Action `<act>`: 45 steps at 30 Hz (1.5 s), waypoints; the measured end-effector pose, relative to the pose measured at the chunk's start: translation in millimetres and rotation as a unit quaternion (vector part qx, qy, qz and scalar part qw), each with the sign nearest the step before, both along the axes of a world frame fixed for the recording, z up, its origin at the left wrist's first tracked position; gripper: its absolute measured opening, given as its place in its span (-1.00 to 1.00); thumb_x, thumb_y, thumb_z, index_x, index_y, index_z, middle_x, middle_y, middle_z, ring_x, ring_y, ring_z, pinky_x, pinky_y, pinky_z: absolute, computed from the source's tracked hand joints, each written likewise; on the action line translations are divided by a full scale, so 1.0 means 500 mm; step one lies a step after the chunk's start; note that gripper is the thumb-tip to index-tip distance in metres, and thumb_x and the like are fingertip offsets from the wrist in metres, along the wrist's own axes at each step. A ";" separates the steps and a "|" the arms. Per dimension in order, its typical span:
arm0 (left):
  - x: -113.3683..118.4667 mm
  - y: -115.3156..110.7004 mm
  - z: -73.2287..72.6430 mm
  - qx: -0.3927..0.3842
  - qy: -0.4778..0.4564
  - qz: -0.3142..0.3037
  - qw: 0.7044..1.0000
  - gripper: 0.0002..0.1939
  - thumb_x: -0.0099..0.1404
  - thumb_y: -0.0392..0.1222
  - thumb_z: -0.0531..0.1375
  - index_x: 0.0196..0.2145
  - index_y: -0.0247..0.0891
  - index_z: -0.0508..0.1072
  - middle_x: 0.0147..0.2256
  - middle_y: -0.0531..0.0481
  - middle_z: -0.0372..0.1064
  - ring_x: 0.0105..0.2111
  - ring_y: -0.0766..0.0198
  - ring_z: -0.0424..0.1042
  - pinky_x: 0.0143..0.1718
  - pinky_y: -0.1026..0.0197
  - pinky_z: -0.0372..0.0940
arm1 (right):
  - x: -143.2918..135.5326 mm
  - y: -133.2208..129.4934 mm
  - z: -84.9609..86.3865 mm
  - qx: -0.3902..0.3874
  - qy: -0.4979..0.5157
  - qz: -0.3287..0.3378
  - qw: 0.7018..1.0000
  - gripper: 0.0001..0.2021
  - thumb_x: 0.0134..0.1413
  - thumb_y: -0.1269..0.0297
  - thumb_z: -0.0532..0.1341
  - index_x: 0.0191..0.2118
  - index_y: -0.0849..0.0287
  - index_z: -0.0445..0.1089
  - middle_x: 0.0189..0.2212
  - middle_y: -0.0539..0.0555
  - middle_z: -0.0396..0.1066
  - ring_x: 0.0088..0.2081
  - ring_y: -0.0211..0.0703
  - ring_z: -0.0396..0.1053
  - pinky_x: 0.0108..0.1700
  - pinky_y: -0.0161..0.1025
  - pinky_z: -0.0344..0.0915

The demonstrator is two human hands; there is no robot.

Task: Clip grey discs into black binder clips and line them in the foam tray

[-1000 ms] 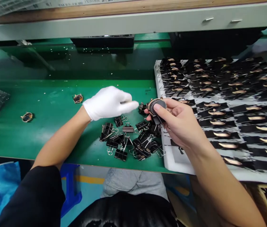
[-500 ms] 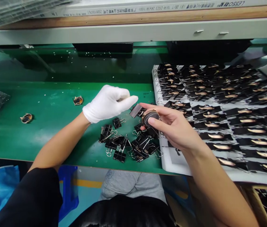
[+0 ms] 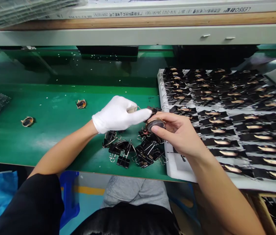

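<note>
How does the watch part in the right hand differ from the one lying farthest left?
The held watch part is gripped in the right hand; the far-left watch part lies on the green bench. The held one shows a plain dark grey disc, the far-left one a dark inside with a little orange. Both are round with gold-coloured rims.

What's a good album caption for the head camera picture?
Gloved left hand with a black clip, bare right hand with a round part.

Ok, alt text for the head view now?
A bare right hand holds a round gold-rimmed dark disc beside a white-gloved left hand, a black binder clip at its thumb tip. Loose black clips lie on a green table, near a white tray of clipped gold parts.
</note>
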State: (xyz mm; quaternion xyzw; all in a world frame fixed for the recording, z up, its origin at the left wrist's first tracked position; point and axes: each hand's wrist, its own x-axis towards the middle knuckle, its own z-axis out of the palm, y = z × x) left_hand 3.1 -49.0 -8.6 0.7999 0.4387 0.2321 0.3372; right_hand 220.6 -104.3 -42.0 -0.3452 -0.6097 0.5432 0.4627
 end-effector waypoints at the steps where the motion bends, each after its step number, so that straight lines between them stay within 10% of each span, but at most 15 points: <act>1: 0.000 -0.001 0.000 0.010 0.011 0.000 1.000 -0.37 0.28 0.19 0.23 -0.66 -0.17 -0.03 -0.63 0.14 -0.17 -0.56 0.40 -0.15 -0.53 0.18 -0.22 | -0.001 0.000 -0.002 0.004 0.001 -0.008 1.000 -0.95 0.20 0.29 0.46 -0.21 0.02 0.66 -0.26 0.01 0.64 -0.19 -0.19 0.56 -0.07 -0.24 0.49; 18: 0.001 -0.004 0.002 0.044 -0.041 0.029 0.998 -0.45 0.33 0.07 0.16 -0.66 -0.18 0.02 -0.63 0.13 -0.11 -0.56 0.41 -0.08 -0.53 0.23 -0.12 | 0.011 0.004 0.004 -0.047 -0.014 -0.047 0.998 -0.88 0.18 0.19 0.47 -0.19 0.05 0.65 -0.23 0.02 0.64 -0.30 -0.18 0.57 -0.17 -0.20 0.51; 29: -0.019 -0.012 0.008 0.161 -0.003 -0.161 0.974 -0.47 0.38 -0.07 0.15 -0.63 -0.21 -0.05 -0.61 0.17 -0.21 -0.58 0.46 -0.19 -0.54 0.25 -0.19 | 0.045 0.007 0.017 -0.026 -0.130 0.017 0.991 -0.82 0.07 0.21 0.53 -0.19 0.09 0.70 -0.27 0.04 0.65 -0.25 -0.12 0.55 -0.20 -0.22 0.47; 45: -0.002 -0.017 -0.006 0.077 0.014 -0.129 0.989 -0.46 0.38 0.01 0.14 -0.66 -0.21 0.00 -0.66 0.15 -0.14 -0.60 0.42 -0.12 -0.53 0.20 -0.11 | 0.045 0.005 0.014 0.017 -0.194 0.002 0.981 -0.82 0.16 0.15 0.43 -0.29 0.16 0.67 -0.37 0.04 0.62 -0.33 -0.13 0.49 -0.31 -0.21 0.36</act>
